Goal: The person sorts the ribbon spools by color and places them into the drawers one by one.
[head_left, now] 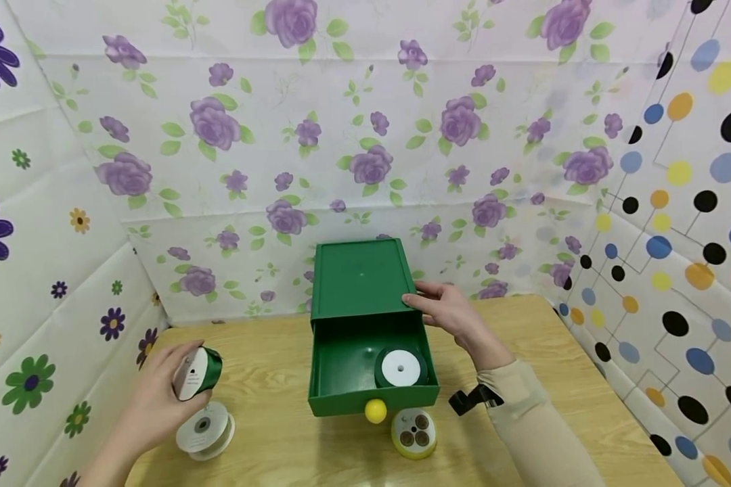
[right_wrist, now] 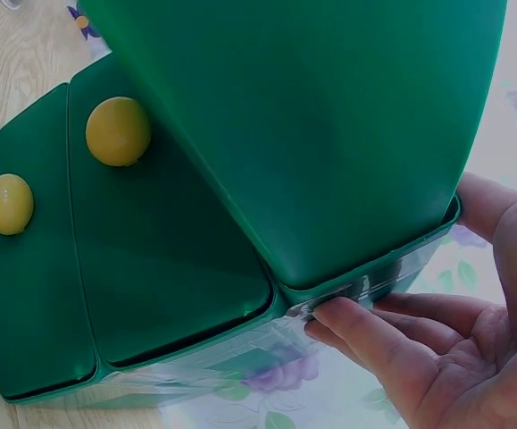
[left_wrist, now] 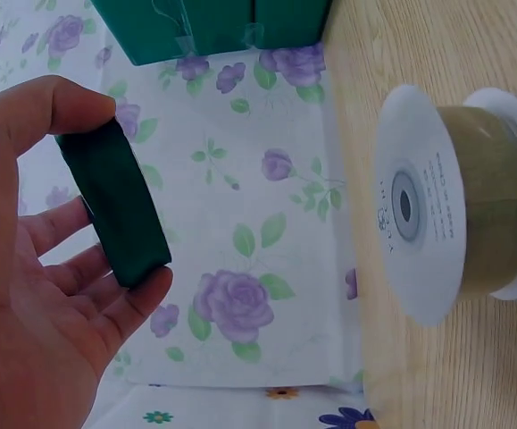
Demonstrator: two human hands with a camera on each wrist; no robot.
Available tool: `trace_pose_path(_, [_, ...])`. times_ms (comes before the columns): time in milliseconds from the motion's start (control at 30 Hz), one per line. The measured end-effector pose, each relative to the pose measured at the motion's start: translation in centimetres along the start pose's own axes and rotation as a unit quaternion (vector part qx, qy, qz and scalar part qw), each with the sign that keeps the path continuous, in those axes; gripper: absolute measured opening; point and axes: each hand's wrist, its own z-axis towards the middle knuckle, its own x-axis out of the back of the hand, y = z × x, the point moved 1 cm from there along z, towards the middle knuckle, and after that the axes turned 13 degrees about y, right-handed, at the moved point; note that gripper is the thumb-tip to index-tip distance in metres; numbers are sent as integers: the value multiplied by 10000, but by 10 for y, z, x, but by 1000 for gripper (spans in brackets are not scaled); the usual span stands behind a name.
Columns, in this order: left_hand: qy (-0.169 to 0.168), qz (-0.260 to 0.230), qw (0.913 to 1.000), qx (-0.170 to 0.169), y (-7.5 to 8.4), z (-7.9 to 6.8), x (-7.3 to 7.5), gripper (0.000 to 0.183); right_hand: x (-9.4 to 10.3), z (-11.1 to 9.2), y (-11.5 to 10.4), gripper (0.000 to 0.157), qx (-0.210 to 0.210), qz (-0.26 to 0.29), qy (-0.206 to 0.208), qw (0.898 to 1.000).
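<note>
My left hand (head_left: 158,396) holds a small roll of dark green ribbon (left_wrist: 120,206) between thumb and fingers, raised off the table on the left. Close by, a white-flanged spool of olive-gold ribbon (left_wrist: 499,197) sits on the table. My right hand (head_left: 447,311) grips the upper right edge of a green drawer cabinet (head_left: 362,281), thumb on top and fingers along its side. The cabinet's top drawer (head_left: 347,402) is pulled out. In its right part lies another dark green ribbon roll (head_left: 401,368) with a white face.
A yellow knob (head_left: 375,410) sticks out from the drawer front. Beside it on the table lies a yellow-edged spool (head_left: 414,433) with a white face. Two lower drawers with yellow knobs (right_wrist: 118,131) are closed. Patterned cloth (head_left: 341,135) hangs behind and on both sides.
</note>
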Motion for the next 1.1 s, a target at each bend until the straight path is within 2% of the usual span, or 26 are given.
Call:
trace_pose_path(233, [-549,-238,9982,-29,15,7,-3,87,0,0,-2,77,28,46,-8,10000])
trace_pose_path(400, [-705,-389,9965,-227,31,13,-8,89,0,1,-2,78,24,42,21,10000])
trace_pose_path(800, [-587,-714,9924,-814,65,30,-21,87,0,2,0,78,43,-51,61,10000])
trace_pose_path(1100, [-303,-1120,9883,-987,91,35,-24,88,-1,1,0,78,79,-52,83,9999])
